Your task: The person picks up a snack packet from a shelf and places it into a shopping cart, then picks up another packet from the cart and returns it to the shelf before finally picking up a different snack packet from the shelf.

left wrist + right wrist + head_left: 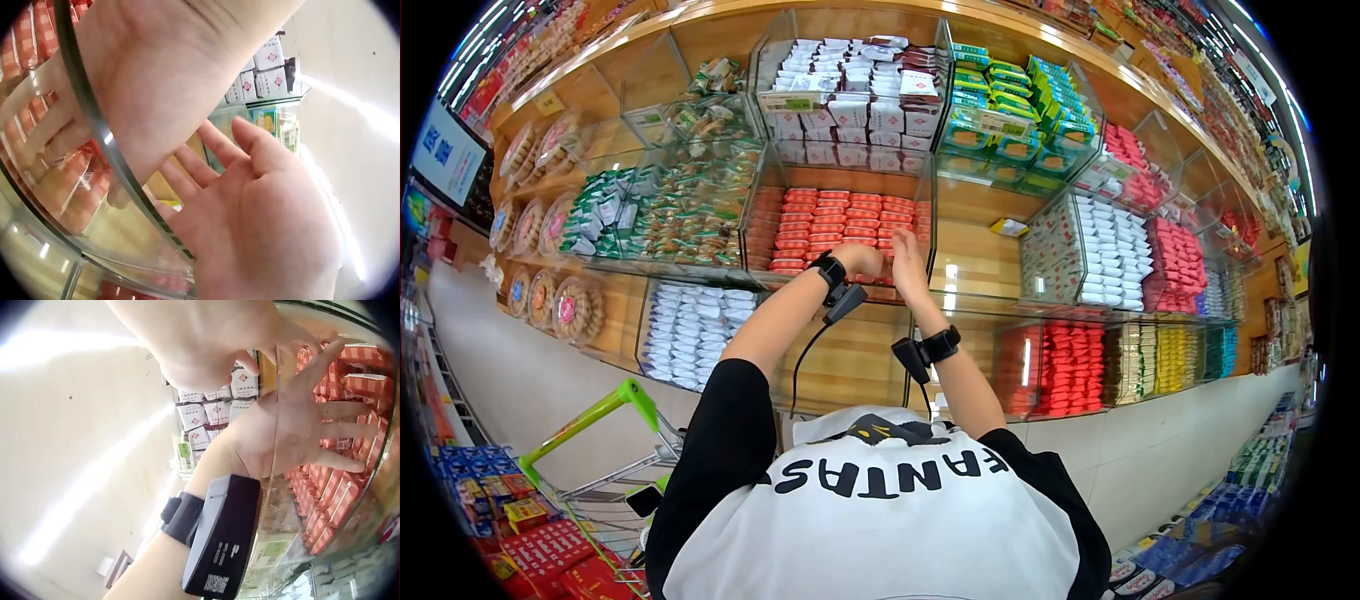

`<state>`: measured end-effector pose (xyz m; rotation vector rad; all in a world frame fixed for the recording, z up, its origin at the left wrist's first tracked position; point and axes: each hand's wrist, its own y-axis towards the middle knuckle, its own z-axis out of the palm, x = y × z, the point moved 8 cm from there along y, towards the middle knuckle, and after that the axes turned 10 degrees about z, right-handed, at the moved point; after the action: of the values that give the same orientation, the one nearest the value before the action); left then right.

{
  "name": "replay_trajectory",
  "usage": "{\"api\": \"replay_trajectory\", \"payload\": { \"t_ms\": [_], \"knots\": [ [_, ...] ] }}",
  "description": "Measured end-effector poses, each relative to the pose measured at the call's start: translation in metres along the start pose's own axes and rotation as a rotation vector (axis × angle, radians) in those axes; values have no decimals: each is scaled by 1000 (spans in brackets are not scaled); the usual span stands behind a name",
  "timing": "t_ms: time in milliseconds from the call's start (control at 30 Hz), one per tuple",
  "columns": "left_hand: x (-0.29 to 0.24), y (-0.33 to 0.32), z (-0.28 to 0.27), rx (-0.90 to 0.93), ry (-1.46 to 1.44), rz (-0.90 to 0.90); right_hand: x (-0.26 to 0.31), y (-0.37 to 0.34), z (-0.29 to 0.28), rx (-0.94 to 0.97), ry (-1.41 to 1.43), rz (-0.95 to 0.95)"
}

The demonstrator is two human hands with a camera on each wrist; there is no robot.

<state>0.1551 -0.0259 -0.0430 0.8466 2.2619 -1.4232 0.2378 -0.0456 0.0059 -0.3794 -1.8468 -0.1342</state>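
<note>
Rows of red-wrapped snack packets point(830, 222) lie in a clear-walled bin point(745, 225). Over their near end, my left hand point(862, 260) reaches in past the glass front. Its fingers, seen through the glass in the right wrist view, are spread and straight, resting on the red packets point(334, 500). Beside it, my right hand point(908, 268) stands at the bin's right part, close to the side wall. In the left wrist view the right hand point(262, 212) has its palm turned toward the left hand point(156, 81) and its fingers extended, with nothing in it.
White packets point(855, 90) fill the bin behind, green ones point(1015, 110) the bin at right rear. Green-and-brown packets point(700, 210) lie to the left. Clear glass dividers point(932, 220) separate the bins. A shopping cart point(615, 440) stands at the lower left.
</note>
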Motion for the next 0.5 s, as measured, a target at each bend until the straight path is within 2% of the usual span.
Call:
{"api": "replay_trajectory", "payload": {
  "t_ms": [33, 300, 367, 500],
  "knots": [
    [-4, -2, -3, -4, 18, -42, -2, 1, 0, -20, 73, -11],
    [-29, -10, -15, 37, 202, -18, 1, -2, -4, -30, 74, -36],
    [-31, -10, -18, 74, 371, -68, 3, -4, -4, -16, 83, -22],
    [-31, -15, -24, 70, 451, -140, 7, -6, -5, -8, 73, -22]
  ]
}}
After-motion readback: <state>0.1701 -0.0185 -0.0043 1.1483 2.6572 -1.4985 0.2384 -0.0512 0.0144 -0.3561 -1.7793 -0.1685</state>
